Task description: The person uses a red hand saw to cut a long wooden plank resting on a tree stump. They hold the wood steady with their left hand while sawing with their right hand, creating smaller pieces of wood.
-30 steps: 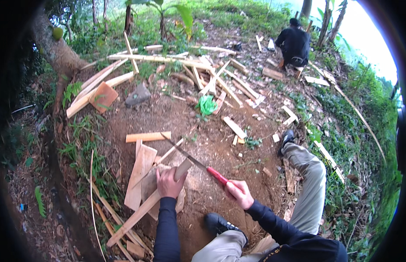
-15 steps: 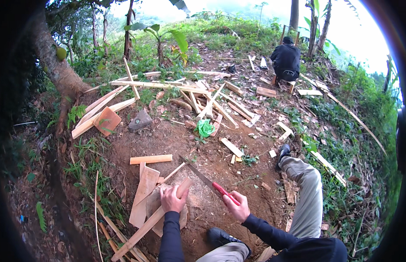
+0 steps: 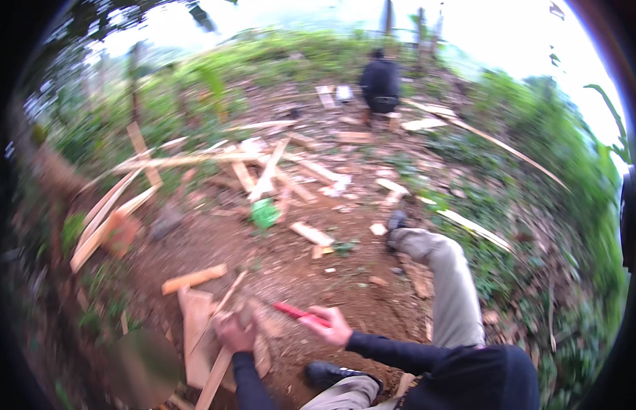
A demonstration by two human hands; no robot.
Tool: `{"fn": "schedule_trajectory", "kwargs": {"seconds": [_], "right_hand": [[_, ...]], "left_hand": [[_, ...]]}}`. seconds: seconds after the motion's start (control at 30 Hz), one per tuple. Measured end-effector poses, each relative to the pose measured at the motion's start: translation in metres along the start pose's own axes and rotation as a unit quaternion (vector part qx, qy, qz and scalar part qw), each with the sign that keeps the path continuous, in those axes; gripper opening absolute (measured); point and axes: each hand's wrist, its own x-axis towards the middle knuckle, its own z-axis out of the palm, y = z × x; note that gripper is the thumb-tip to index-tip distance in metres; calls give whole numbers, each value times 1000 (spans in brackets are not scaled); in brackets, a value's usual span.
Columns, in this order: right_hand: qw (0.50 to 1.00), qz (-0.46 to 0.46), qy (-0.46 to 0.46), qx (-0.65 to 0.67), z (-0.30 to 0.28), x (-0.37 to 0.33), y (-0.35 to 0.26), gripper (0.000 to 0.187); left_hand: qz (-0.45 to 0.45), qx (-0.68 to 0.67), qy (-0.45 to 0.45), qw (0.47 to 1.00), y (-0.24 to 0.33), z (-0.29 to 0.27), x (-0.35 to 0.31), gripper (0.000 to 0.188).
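Observation:
My left hand (image 3: 237, 332) is closed around a long wooden strip (image 3: 213, 381), pressing it down over a wooden block (image 3: 262, 357). Gripped in my right hand (image 3: 333, 328) is the red handle of a hand saw (image 3: 294, 311). Its blade points up and left toward the strip's upper end, just ahead of my left hand. Blur hides whether the blade touches the wood. A flat board (image 3: 197, 316) lies beside the block, left of my left hand, and a thin stick (image 3: 231, 290) slants up just beyond it.
A short wooden piece (image 3: 194, 279) lies beyond the board. Farther off are a pile of strips (image 3: 188, 158), a green plastic bag (image 3: 265, 214) and a brick-coloured slab (image 3: 122, 234). My outstretched leg (image 3: 438, 273) is at right. A person in dark clothes (image 3: 380, 85) crouches at the back.
The view has swung to the right, so the scene sits farther left and is blurred. My right hand has brought the saw closer to the strip; my left hand keeps its hold.

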Motion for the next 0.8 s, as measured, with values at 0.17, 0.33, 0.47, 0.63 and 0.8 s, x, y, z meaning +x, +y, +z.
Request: {"fn": "schedule_trajectory", "kwargs": {"seconds": [0.17,0.33,0.47,0.63,0.8], "right_hand": [[997,14,-77,-7,-3,5,-4,35],[997,-4,-72,-22,-10,-5,-4,40],[996,57,-65,36,-17,-6,-11,42],[998,10,-60,-9,-5,6,-15,30],[994,-59,56,-73,-5,18,-18,24]], "left_hand": [[-83,13,-58,995,10,-17,-4,46],[-64,8,-65,996,13,-18,-8,51],[-64,17,-56,996,15,-15,-7,49],[-80,8,-40,996,6,-16,-10,50],[-9,29,-44,999,-2,-7,3,51]]}}
